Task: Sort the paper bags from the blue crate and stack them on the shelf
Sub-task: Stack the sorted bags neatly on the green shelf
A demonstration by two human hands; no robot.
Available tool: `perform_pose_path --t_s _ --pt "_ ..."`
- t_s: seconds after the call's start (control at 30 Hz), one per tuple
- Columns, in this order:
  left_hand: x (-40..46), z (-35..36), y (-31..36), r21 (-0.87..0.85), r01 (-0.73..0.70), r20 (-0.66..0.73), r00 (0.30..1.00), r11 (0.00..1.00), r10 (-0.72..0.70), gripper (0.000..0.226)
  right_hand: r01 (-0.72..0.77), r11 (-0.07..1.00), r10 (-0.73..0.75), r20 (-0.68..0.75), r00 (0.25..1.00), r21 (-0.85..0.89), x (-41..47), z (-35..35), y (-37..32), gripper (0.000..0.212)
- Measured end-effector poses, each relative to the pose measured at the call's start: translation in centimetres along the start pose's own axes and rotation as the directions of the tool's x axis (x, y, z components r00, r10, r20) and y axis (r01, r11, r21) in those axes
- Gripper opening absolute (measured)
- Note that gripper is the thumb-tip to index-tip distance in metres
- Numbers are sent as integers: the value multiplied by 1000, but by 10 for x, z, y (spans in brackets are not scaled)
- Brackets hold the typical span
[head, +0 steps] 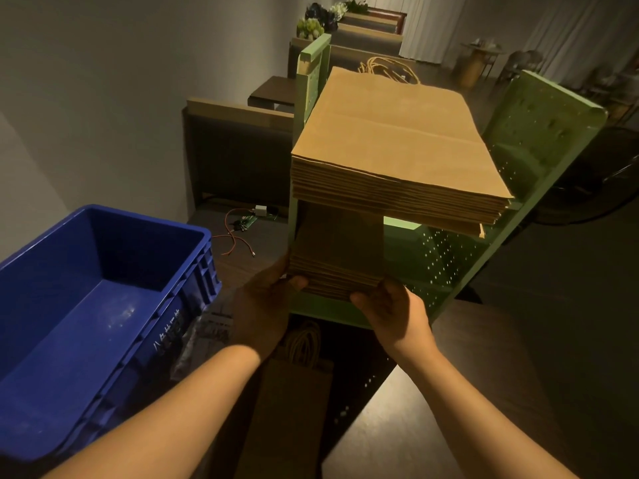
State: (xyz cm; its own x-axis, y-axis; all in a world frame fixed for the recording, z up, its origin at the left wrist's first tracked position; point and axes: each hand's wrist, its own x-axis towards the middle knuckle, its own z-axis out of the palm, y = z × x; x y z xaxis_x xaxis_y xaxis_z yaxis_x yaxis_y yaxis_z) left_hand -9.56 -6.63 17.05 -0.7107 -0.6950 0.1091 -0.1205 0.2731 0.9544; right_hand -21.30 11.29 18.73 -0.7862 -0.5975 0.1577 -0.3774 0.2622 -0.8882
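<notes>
A green metal shelf (539, 140) stands in front of me. A tall stack of large brown paper bags (390, 133) lies on its top level, handles pointing away. On the level below sits a narrower stack of small brown bags (337, 250). My left hand (264, 305) grips that stack's near left corner, thumb on top. My right hand (390, 309) grips its near right corner in the same manner. The blue crate (103, 295) at the left holds nothing I can see.
One brown bag with twisted handles (294, 382) lies low between my forearms, below the shelf. Loose red wires and a small circuit board (242, 226) lie on the floor behind the crate. Dark benches line the wall; a round table stands far right.
</notes>
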Motion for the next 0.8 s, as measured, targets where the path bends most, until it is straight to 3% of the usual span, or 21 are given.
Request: perform_pose_path --t_s 0.07,0.13,0.2,0.27,0.33,0.37,0.6,0.8 --pt "-3 -1 3 3 -43 -24 999 999 43 37 46 998 -48 -58 997 -44 -3 0 -1 29" --pt "-1 -1 4 -14 -60 -87 994 998 59 49 87 994 -98 -175 980 -70 -5 0 -2 27" --pt "2 1 6 -42 -50 -115 992 998 45 53 90 996 -84 -245 966 15 -5 3 -6 17" --pt "4 5 10 -38 -74 -114 991 997 69 45 55 979 -9 -229 973 198 -3 8 -13 39" --pt "4 9 11 -8 -79 -107 991 997 78 36 17 975 26 -194 981 220 -1 13 -17 64" --pt "4 12 11 3 -70 -109 992 998 70 34 17 980 16 -161 987 198 -1 16 -19 65" --pt "2 13 12 10 -29 -112 993 1000 30 35 -14 994 29 -127 992 111 3 16 -24 40" --pt "2 8 12 48 -103 -83 991 994 107 33 -35 985 60 -143 988 169 2 18 -29 36"
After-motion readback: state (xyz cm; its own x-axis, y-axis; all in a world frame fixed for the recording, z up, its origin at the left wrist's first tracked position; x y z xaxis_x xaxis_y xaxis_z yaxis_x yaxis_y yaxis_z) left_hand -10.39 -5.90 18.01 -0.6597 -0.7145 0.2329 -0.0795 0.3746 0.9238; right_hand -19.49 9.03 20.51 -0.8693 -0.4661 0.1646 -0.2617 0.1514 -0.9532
